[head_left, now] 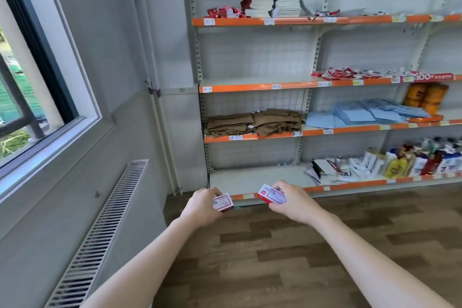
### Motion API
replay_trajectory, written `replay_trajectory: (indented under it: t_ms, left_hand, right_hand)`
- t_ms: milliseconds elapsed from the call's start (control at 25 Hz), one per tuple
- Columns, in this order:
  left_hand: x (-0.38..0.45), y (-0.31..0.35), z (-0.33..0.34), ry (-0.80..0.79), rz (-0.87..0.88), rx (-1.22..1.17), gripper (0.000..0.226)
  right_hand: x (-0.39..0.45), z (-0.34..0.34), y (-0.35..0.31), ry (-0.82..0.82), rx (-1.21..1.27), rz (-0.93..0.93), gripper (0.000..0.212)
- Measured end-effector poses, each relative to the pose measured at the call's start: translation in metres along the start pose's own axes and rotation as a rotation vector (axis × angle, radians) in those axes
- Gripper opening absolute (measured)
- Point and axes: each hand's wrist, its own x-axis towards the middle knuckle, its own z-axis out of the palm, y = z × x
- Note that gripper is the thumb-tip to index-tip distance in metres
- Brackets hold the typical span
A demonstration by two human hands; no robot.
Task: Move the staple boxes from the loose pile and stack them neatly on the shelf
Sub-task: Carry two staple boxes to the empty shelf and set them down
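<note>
My left hand (203, 204) grips a small red and white staple box (223, 202) in front of the lowest shelf. My right hand (291, 204) grips another red and white staple box (272, 197) beside it; the two boxes are a little apart. A loose pile of red and white staple boxes (225, 12) lies at the left end of the top shelf (287, 21). More red and white packets (350, 74) are strewn on the second shelf (250, 87), whose left part is bare.
Stacked notebooks (275, 5) stand beside the top pile. Brown paper bags (255, 121), blue envelopes (370, 115) and orange rolls (425, 97) fill the third shelf. Bottles (412, 160) crowd the bottom shelf's right. A radiator (105, 232) and window (25, 82) lie left.
</note>
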Motion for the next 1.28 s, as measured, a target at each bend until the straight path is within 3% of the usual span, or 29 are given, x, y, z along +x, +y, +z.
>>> replay_trajectory:
  t_ms: [320, 560, 1280]
  left_hand:
    - [0.119, -0.028, -0.043, 0.059, -0.003, -0.101, 0.035]
    - [0.188, -0.031, -0.042, 0.07, -0.012, -0.16, 0.041]
    - [0.403, -0.01, -0.087, 0.205, -0.154, -0.094, 0.037]
  right_hand:
    - [0.129, -0.013, -0.028, -0.027, -0.007, -0.046, 0.029]
    - [0.198, -0.013, -0.017, -0.044, -0.006, -0.039, 0.033]
    - [0.458, -0.069, 0.017, -0.005, -0.01, -0.24, 0.03]
